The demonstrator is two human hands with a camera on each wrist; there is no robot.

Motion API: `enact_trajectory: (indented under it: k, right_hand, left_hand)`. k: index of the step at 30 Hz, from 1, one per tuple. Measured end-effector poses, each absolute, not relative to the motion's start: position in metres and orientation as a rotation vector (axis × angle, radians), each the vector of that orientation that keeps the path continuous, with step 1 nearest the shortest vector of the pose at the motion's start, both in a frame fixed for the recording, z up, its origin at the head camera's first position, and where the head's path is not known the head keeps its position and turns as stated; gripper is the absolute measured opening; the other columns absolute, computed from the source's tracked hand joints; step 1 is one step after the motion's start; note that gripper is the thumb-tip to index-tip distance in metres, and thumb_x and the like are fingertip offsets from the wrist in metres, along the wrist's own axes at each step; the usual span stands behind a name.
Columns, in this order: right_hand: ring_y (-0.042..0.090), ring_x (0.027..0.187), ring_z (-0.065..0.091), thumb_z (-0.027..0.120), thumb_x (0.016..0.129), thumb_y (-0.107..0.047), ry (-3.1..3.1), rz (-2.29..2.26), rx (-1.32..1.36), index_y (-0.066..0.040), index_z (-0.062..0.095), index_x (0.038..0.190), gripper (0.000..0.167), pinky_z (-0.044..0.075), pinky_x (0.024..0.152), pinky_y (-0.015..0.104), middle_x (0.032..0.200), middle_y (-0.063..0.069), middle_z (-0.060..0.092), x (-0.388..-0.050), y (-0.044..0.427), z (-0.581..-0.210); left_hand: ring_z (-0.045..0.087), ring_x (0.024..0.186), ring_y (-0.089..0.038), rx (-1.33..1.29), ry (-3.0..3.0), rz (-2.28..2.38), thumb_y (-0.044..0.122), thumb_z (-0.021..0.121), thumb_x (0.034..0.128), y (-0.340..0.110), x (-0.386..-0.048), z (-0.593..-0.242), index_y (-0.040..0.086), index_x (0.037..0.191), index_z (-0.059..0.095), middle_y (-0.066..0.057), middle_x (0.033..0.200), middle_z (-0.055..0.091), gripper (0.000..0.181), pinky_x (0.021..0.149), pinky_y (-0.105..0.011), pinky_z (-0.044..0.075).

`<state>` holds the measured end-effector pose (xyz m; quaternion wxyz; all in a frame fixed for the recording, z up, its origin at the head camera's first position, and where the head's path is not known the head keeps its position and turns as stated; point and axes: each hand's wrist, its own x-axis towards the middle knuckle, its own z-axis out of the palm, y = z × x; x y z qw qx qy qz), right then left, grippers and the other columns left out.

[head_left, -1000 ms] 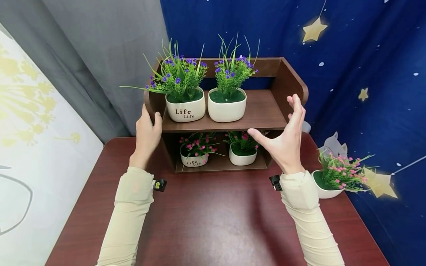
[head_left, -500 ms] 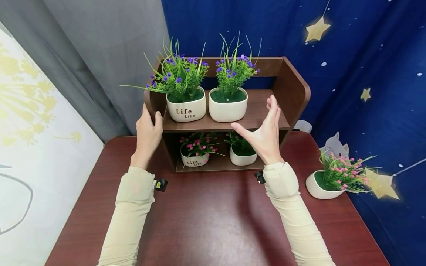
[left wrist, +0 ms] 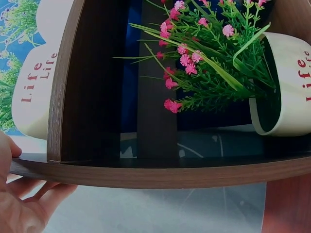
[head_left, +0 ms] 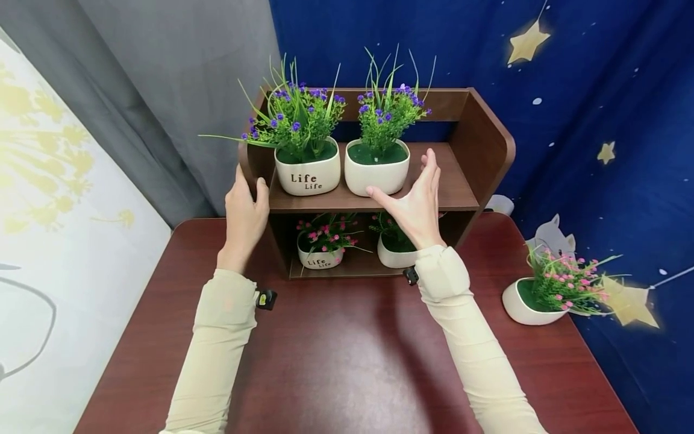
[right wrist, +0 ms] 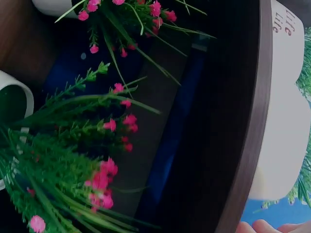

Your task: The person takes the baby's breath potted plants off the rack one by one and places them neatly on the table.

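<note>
My left hand (head_left: 246,211) grips the left side panel of a brown two-tier wooden shelf (head_left: 488,144); in the left wrist view the thumb and fingers lie on opposite sides of that panel. On the upper board stand two white flowerpots with purple flowers, the left one (head_left: 308,175) lettered "Life", the right one (head_left: 377,175) plain in front. My right hand (head_left: 414,208) is spread at the right pot, its thumb tip over the pot's lower front and its fingers to the right of it. Whether it touches the pot I cannot tell. In the right wrist view only fingertips (right wrist: 272,227) show.
Two white pots with pink flowers stand on the lower tier, the left (head_left: 321,259) lettered, the right (head_left: 397,256) partly behind my right hand. Another pink-flowered pot (head_left: 534,307) is at the table's (head_left: 325,349) right edge. A blue curtain (head_left: 596,78) hangs behind.
My right hand has moved left from beside the shelf's right panel to the right purple-flowered pot. My left hand keeps its hold on the shelf. The head view has shifted slightly.
</note>
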<state>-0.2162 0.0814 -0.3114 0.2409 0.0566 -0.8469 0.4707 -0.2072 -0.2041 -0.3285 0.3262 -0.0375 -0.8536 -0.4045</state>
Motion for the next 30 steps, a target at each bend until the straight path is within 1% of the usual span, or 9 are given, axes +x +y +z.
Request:
enact_trajectory:
  k: [2, 5, 10, 15, 18, 21, 23, 27, 30]
  right_hand:
    - [0.021, 0.129, 0.03, 0.076, 0.061, -0.06, -2.334, 1.292, 0.144, -0.016, 0.009, 0.148, 0.119, 0.03, 0.102, 0.036, 0.143, 0.01, 0.025, -0.219, 0.077, -0.31]
    - [0.023, 0.128, 0.032, 0.075, 0.06, -0.062, -2.357, 1.274, 0.119, -0.014, 0.007, 0.149, 0.121, 0.029, 0.102, 0.037, 0.144, 0.011, 0.024, -0.225, 0.068, -0.307]
    - [0.022, 0.128, 0.031, 0.076, 0.061, -0.06, -2.351, 1.255, 0.072, -0.009, 0.005, 0.148, 0.124, 0.027, 0.104, 0.033, 0.145, 0.013, 0.022, -0.233, 0.058, -0.307]
    - [0.024, 0.129, 0.031, 0.077, 0.061, -0.058, -2.323, 1.347, 0.005, -0.01, 0.001, 0.148, 0.125, 0.028, 0.103, 0.033, 0.146, 0.013, 0.019, -0.239, 0.051, -0.306]
    - [0.021, 0.133, 0.025, 0.078, 0.06, -0.057, -2.293, 1.408, -0.025, -0.011, -0.003, 0.148, 0.128, 0.024, 0.105, 0.03, 0.149, 0.012, 0.014, -0.243, 0.048, -0.308]
    - [0.017, 0.135, 0.02, 0.079, 0.06, -0.055, -2.274, 1.414, -0.036, -0.008, -0.003, 0.147, 0.129, 0.019, 0.106, 0.025, 0.15, 0.014, 0.011, -0.246, 0.044, -0.311]
    - [0.017, 0.133, 0.022, 0.079, 0.06, -0.054, -2.267, 1.402, -0.037, -0.007, 0.001, 0.146, 0.125, 0.019, 0.105, 0.023, 0.149, 0.014, 0.014, -0.247, 0.042, -0.313]
    - [0.019, 0.128, 0.029, 0.08, 0.061, -0.053, -2.269, 1.383, -0.044, -0.007, 0.01, 0.144, 0.118, 0.022, 0.103, 0.023, 0.144, 0.011, 0.022, -0.248, 0.038, -0.315]
    - [0.018, 0.128, 0.029, 0.08, 0.061, -0.052, -2.27, 1.411, -0.045, -0.008, 0.011, 0.143, 0.117, 0.021, 0.103, 0.022, 0.144, 0.011, 0.021, -0.247, 0.04, -0.313]
  left_hand:
    - [0.052, 0.115, -0.027, -0.103, -2.229, -1.056, 0.024, 0.04, 0.0966, -0.204, -0.207, -0.328, 0.017, 0.147, 0.027, -0.013, 0.129, 0.053, 0.053, 0.094, -0.043, 0.04]
    - [0.052, 0.115, -0.027, -0.117, -2.219, -1.052, 0.023, 0.041, 0.0965, -0.204, -0.207, -0.327, 0.016, 0.147, 0.028, -0.014, 0.129, 0.053, 0.053, 0.093, -0.043, 0.04]
    - [0.052, 0.114, -0.028, -0.116, -2.223, -1.049, 0.022, 0.042, 0.0963, -0.201, -0.206, -0.325, 0.015, 0.147, 0.026, -0.015, 0.129, 0.053, 0.054, 0.093, -0.043, 0.04]
    - [0.054, 0.111, -0.031, -0.133, -2.219, -1.035, 0.022, 0.042, 0.0967, -0.2, -0.208, -0.324, 0.01, 0.146, 0.03, -0.018, 0.125, 0.054, 0.052, 0.092, -0.043, 0.041]
    - [0.055, 0.108, -0.032, -0.151, -2.213, -1.032, 0.021, 0.042, 0.0966, -0.201, -0.208, -0.324, 0.007, 0.144, 0.032, -0.02, 0.122, 0.055, 0.05, 0.09, -0.044, 0.041]
    - [0.054, 0.11, -0.031, -0.152, -2.225, -1.035, 0.021, 0.042, 0.0965, -0.201, -0.208, -0.325, 0.009, 0.145, 0.029, -0.018, 0.124, 0.055, 0.052, 0.091, -0.043, 0.041]
    - [0.055, 0.109, -0.031, -0.151, -2.23, -1.034, 0.022, 0.042, 0.0966, -0.203, -0.207, -0.326, 0.011, 0.146, 0.028, -0.018, 0.125, 0.054, 0.053, 0.09, -0.044, 0.042]
    - [0.054, 0.11, -0.031, -0.142, -2.237, -1.036, 0.022, 0.042, 0.0966, -0.205, -0.206, -0.329, 0.017, 0.148, 0.024, -0.016, 0.128, 0.053, 0.055, 0.09, -0.044, 0.042]
    - [0.054, 0.11, -0.03, -0.141, -2.233, -1.039, 0.023, 0.041, 0.0966, -0.205, -0.207, -0.329, 0.02, 0.149, 0.023, -0.015, 0.128, 0.053, 0.055, 0.089, -0.044, 0.042]
